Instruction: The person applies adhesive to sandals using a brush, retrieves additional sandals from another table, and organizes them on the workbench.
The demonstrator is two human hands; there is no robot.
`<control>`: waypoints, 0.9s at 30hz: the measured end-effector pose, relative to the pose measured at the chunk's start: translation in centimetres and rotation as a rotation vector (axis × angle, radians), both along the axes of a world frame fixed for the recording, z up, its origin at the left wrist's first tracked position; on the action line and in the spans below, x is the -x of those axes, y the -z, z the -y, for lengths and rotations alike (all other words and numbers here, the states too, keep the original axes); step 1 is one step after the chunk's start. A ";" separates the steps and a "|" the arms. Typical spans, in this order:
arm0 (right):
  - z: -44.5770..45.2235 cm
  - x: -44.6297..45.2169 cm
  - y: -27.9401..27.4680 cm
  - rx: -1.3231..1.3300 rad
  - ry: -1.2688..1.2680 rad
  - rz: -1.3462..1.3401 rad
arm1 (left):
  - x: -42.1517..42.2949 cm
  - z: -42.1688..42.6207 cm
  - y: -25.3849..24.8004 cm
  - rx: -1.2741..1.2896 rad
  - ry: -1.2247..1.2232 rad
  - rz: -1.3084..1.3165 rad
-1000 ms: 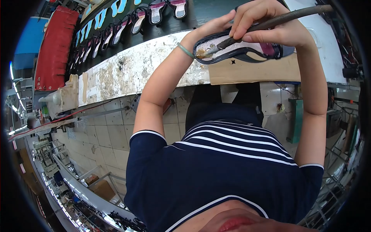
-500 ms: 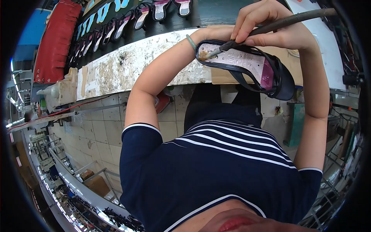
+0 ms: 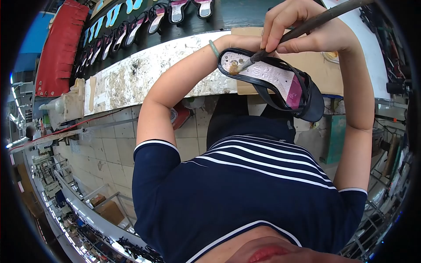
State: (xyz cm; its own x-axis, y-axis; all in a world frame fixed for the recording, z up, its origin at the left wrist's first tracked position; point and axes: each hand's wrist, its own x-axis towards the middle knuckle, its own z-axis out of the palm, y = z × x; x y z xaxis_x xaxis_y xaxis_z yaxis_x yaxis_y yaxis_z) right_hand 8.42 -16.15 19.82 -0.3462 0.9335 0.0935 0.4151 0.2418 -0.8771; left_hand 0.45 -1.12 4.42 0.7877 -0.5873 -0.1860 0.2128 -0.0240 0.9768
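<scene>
The sandal [image 3: 271, 76] was being brushed at its heel, brush [image 3: 322, 18] pinched by right fingers [image 3: 275, 33]; left hand [image 3: 247, 42] grip hidden; steady strokes seemed required.

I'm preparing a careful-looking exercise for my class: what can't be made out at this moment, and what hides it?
All in the head view:
Left hand: fingers mostly hidden behind the sandal and right hand, so its grip cannot be told.
Brush: the handle's far end is cut off by the top edge.
Sandal's underside: turned away from the camera.
Insole lettering: too small to read.
Light-blue pieces: some cut off by the top edge.
</scene>
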 end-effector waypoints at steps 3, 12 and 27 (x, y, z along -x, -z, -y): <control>0.3 -0.1 0.1 0.008 0.000 -0.004 | 0.2 0.2 -0.6 -0.060 -0.042 0.037; 1.7 -1.1 1.3 -0.005 0.016 -0.010 | 0.3 -0.1 0.4 0.280 -0.056 -0.366; 5.0 -1.0 4.4 -0.145 0.230 0.067 | 1.9 0.2 -1.2 0.232 -0.185 -0.615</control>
State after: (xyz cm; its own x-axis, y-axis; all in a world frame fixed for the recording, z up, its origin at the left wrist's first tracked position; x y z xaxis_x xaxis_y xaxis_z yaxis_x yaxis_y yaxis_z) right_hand 9.42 -21.17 15.40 -0.1362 0.9667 0.2165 0.5293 0.2557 -0.8090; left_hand -1.44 -1.28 5.66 0.6703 -0.5319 -0.5175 0.7112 0.2613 0.6526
